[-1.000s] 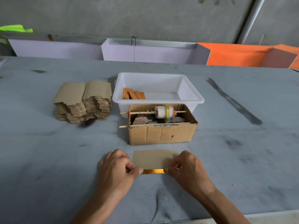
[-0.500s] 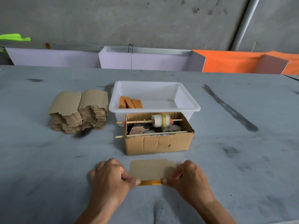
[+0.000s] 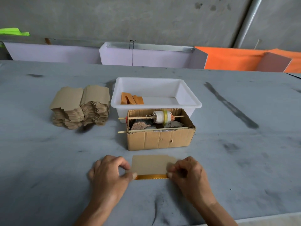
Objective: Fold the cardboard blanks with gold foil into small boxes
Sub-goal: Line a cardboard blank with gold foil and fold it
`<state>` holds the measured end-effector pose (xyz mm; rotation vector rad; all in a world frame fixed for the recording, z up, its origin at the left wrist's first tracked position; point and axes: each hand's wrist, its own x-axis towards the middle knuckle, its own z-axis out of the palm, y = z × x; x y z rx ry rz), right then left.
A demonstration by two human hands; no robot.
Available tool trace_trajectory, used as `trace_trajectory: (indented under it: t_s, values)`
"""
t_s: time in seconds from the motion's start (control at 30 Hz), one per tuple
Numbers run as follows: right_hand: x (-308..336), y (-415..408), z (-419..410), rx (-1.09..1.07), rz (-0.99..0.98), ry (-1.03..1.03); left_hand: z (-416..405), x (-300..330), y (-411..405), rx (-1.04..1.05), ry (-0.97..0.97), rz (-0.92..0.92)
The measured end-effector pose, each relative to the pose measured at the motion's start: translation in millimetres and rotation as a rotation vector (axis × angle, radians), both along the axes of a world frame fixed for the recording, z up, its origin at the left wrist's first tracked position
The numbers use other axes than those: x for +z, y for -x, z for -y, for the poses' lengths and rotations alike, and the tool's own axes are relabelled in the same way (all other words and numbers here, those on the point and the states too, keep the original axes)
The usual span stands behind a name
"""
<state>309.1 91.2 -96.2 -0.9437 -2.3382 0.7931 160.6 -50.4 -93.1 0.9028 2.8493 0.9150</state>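
Head view, only view. Cardboard blank [image 3: 151, 164] flat on grey table [image 3: 48, 160], just in front of brown cardboard box [image 3: 160, 139], brown side up, gold foil strip [image 3: 151, 176] showing along near edge. Left hand [image 3: 110, 174] at blank's left end, fingers curled, thumb and forefinger pinching the near left corner where the foil edge starts. Right hand [image 3: 187, 172] at blank's right end, fingers curled, thumb and forefinger pinching the near right corner. Both hands resting low on table, forearms coming in from bottom edge. Cardboard box open-topped, holding two thin wooden sticks [image 3: 151, 117] laid across it, one threaded through a white spool [image 3: 162, 117] with a yellow-green band, dark lumpy bits underneath, hard to tell what. White plastic tub [image 3: 192, 101] directly behind the box, touching or nearly so, with a few orange folded pieces [image 3: 132, 100] leaning in its left part. Stack of unfolded brown blanks [image 3: 81, 106] left of the box and tub, in two side-by-side piles, edges jagged. Behind the tub, past table's far edge, pale lilac panels [image 3: 146, 57], orange panels [image 3: 236, 58] to their right, bare concrete wall [image 3: 130, 18] above. Bright green scrap [image 3: 13, 31] far left of the wall.
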Motion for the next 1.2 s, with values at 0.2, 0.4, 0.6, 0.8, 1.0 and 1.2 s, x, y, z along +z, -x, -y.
trace_trajectory:
  t_s: [0.2,0.4,0.6,0.8,1.0,1.2]
  values:
    - [-8,-1,7,0.25,-0.104,-0.618,-6,-4,-20,-0.443,-0.178,-0.568]
    - [-10,9,18,0.109,-0.062,-0.986,-14,-11,-45,-0.274,-0.072,-0.828]
    - [-13,17,31,0.032,-0.11,-0.996,-12,-15,-56,-0.25,0.019,-0.84]
    - [-9,15,30,0.053,-0.011,-0.915,-15,-14,-53,-0.277,0.062,-0.795]
    - [-7,7,18,0.123,-0.042,-0.828,-7,-8,-40,-0.369,0.059,-0.7]
    - [2,-11,6,0.188,0.074,-0.802,10,-3,-26,-0.428,0.154,-0.685]
